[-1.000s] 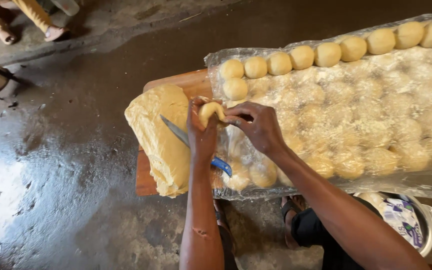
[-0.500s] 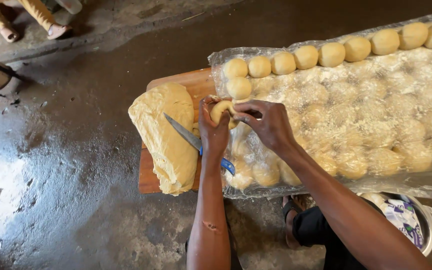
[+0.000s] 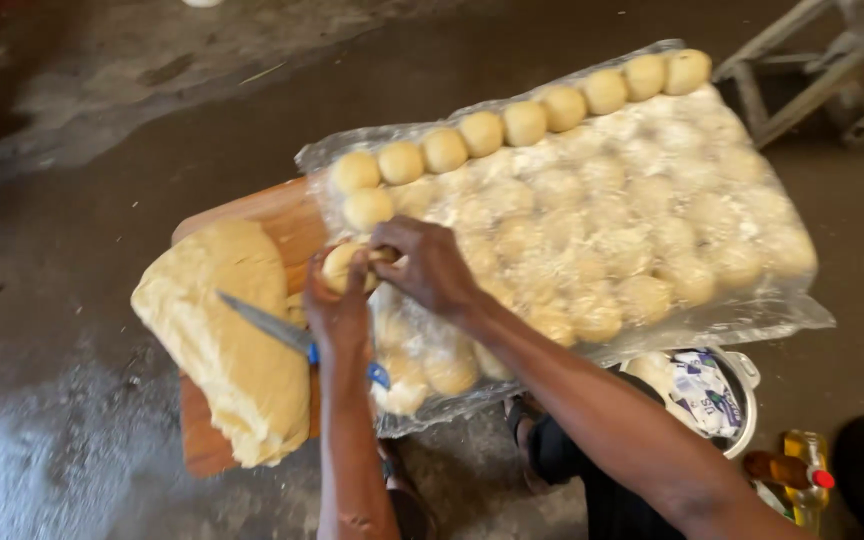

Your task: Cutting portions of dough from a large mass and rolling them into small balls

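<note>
Hands, left (image 3: 337, 315) and right (image 3: 430, 268), pinched one dough ball (image 3: 342, 266) between their fingers, above the board (image 3: 282, 222).

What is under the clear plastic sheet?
Under the plastic sheet lie many round dough balls in rows; one row sits uncovered at its far edge. What carries them is hidden by the balls and sheet.

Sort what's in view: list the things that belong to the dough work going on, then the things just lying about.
In use:
left hand
right hand
dough ball held between both hands
knife across the big dough mass
wooden board
plastic sheet over rows of finished balls

Lying about:
pot
oil bottle
metal stand
</note>
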